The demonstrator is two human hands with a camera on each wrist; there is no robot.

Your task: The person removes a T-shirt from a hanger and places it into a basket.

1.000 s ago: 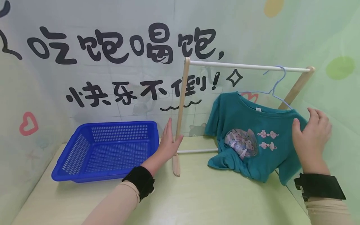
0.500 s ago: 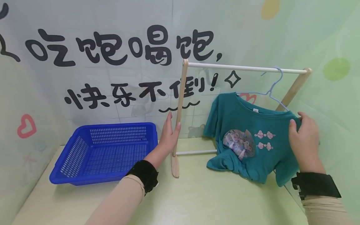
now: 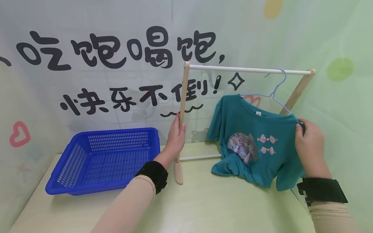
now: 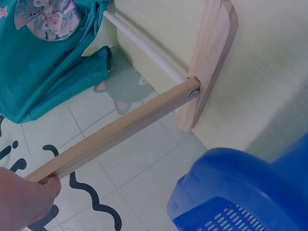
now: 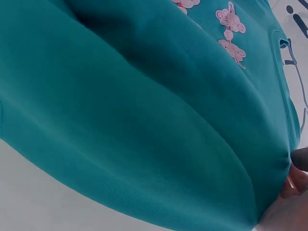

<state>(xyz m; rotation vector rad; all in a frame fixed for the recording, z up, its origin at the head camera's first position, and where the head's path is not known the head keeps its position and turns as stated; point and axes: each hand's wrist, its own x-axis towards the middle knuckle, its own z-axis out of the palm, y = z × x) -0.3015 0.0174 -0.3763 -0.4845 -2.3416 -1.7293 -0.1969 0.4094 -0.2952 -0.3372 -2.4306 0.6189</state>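
Observation:
A teal T-shirt (image 3: 271, 155) with a round printed patch and pink flower knots hangs on a light-blue wire hanger (image 3: 274, 94). The hanger's hook goes over the white top bar of a small wooden clothes rack (image 3: 247, 69). With my left hand (image 3: 175, 137) I grip the rack's left post; in the left wrist view the thumb and fingers lie around the post (image 4: 115, 130). My right hand (image 3: 311, 145) pinches the shirt at its right shoulder, thumb in front. In the right wrist view the cloth (image 5: 168, 144) fills most of the picture, and only some fingers show.
A blue plastic basket (image 3: 102, 187) with perforated sides stands left of the rack on the pale tabletop (image 3: 221, 207). Behind is a wall sheet (image 3: 122, 19) printed with large black characters. A greenish side wall (image 3: 349, 129) rises close to my right hand.
My right hand has moved left onto the shirt's shoulder and now pinches it. My left hand has closed around the rack's post. The whole view has shifted slightly, moving the scene left.

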